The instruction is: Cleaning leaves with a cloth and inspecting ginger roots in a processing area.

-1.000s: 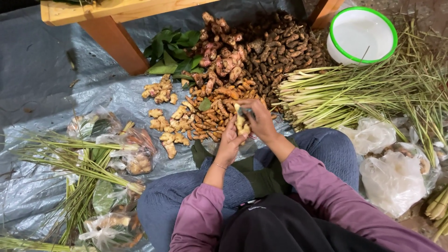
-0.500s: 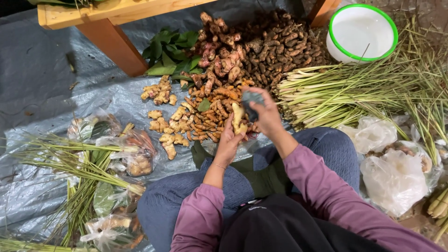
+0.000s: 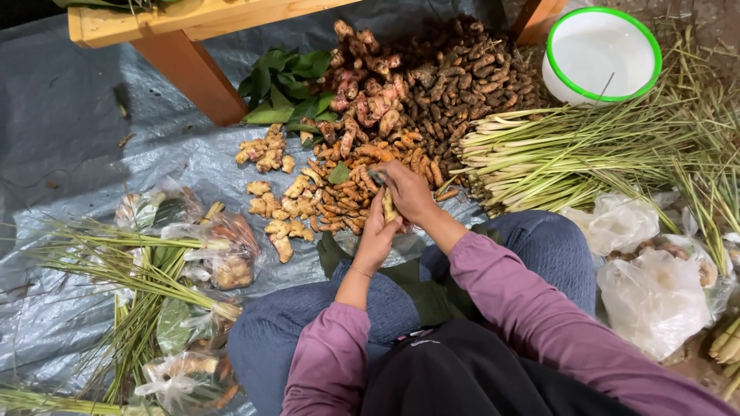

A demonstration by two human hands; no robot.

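Hands, left hand and right hand gripping yellow root, clear bags right, white bowl beyond.

- You sit on a grey plastic sheet spread over the ground; it carries nearly everything in view.
- Top centre: a heap of dark brown roots, pinkish rhizomes beside it, green leaves to their left.
- In front of your knees: orange turmeric pieces; pale ginger pieces just left of them.
- Right: lemongrass stalks lying flat, with a white green-rimmed basin above them.
- Lower right: clear plastic bags.
- Left: bagged bundles and more lemongrass.
- Wooden table leg stands on the sheet.
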